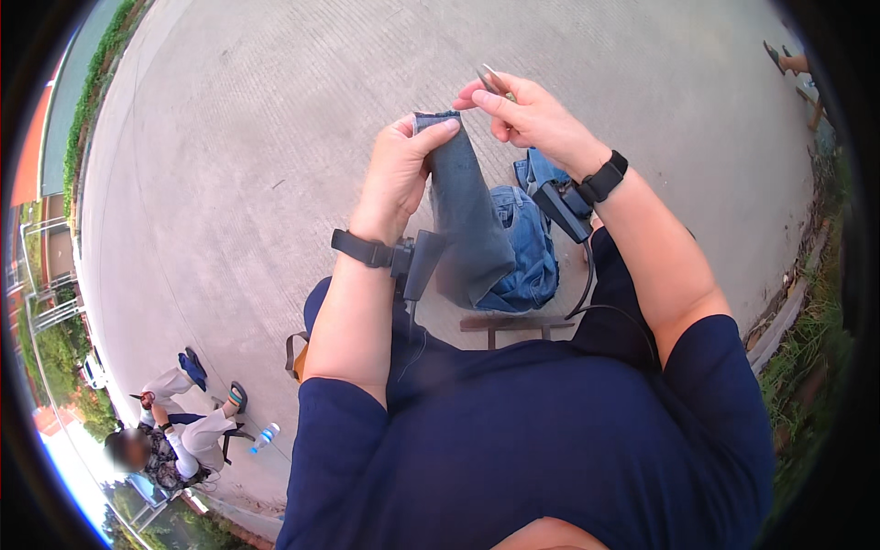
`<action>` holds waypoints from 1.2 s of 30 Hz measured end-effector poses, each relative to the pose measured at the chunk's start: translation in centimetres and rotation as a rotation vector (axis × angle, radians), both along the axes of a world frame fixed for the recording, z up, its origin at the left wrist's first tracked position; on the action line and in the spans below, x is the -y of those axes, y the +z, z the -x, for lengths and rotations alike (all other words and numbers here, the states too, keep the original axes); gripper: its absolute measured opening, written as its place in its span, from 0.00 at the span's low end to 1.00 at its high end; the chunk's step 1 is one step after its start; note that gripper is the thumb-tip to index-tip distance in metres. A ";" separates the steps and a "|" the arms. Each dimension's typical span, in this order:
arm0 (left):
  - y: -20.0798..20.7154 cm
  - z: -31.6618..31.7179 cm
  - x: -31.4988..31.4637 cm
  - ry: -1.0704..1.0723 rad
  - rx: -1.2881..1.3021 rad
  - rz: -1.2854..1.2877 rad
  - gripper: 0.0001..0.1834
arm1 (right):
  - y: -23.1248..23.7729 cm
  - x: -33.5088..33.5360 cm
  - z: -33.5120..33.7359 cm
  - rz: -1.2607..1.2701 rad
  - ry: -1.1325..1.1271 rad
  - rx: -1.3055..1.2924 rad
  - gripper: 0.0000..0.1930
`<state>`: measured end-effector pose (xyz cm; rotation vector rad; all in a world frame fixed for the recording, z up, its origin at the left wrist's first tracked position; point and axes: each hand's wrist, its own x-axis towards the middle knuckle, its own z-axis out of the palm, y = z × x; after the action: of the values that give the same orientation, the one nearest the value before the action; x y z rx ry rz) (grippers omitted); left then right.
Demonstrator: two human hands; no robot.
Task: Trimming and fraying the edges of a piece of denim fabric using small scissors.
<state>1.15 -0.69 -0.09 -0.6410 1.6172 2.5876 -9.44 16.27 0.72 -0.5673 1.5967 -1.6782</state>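
Where the concrete pavement (275,183) forms the ground, a faded denim trouser leg (466,202) is held up over it by the hem (436,116), its lower folds against a bluer denim bundle (532,257); whether both belong to one garment cannot be told. The cloth should handle as soft but thick, fairly weighty when bunched, not slippery and not fragile; the doubled hem is judged the stiffest and best place to take hold, with the slack supported below. The left hand (403,158) grips the hem, thumb across its near face; the right hand (522,110), fingertips just beside the hem's right corner, grips small metal snips (500,88), blades pointing away from the body.
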 end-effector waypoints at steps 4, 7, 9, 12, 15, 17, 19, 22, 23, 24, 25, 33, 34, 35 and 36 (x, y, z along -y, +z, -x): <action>0.4 0.5 -0.3 0.000 -0.003 -0.019 0.08 | -0.1 1.4 -1.0 -0.031 0.119 -0.092 0.16; 0.5 0.6 0.0 -0.003 -0.006 0.013 0.07 | -1.4 1.5 0.1 0.002 0.108 -0.128 0.14; 0.7 0.6 -0.3 0.029 -0.038 0.034 0.06 | -1.1 1.4 -0.1 -0.001 0.049 -0.097 0.13; 0.4 0.3 -0.3 0.099 -0.016 0.071 0.06 | -1.0 1.6 -0.1 -0.004 -0.028 -0.045 0.12; -0.4 0.5 -0.1 0.151 0.002 0.027 0.06 | -1.5 1.9 0.1 -0.009 -0.061 -0.002 0.12; -0.5 0.6 0.0 0.168 0.004 -0.050 0.05 | -1.8 2.2 0.2 -0.015 -0.071 0.020 0.12; -0.5 0.9 0.1 0.186 0.005 -0.129 0.05 | -1.6 2.8 0.3 -0.060 -0.325 -0.130 0.13; -0.5 1.2 0.4 0.233 -0.011 -0.090 0.05 | 0.0 2.5 0.3 0.048 -0.090 0.043 0.12; -0.5 1.1 0.7 0.231 -0.006 -0.029 0.05 | 0.1 2.6 -0.2 0.046 -0.087 0.045 0.12; -0.5 1.1 0.7 0.227 -0.001 0.030 0.06 | 0.2 2.8 -0.9 0.050 -0.027 0.055 0.13; -0.4 1.2 0.7 0.229 -0.001 0.027 0.06 | 0.3 3.0 -1.5 0.053 0.033 0.066 0.13; 0.2 1.1 0.2 0.237 0.002 -0.004 0.07 | 0.3 3.3 -2.0 -0.009 0.082 0.094 0.12; 0.3 1.1 0.2 0.237 0.002 -0.003 0.07 | 0.2 3.4 -1.9 -0.015 0.070 0.110 0.12; 0.4 1.0 0.1 0.232 0.003 0.001 0.07 | 0.1 3.4 -1.9 -0.021 0.057 0.125 0.12; 0.5 1.0 0.0 0.227 0.005 0.005 0.07 | 0.1 3.4 -1.9 -0.020 0.057 0.124 0.12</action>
<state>0.20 -0.72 0.43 -0.8791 1.6379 2.7327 -7.50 12.90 0.80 -0.4842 1.4939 -1.6218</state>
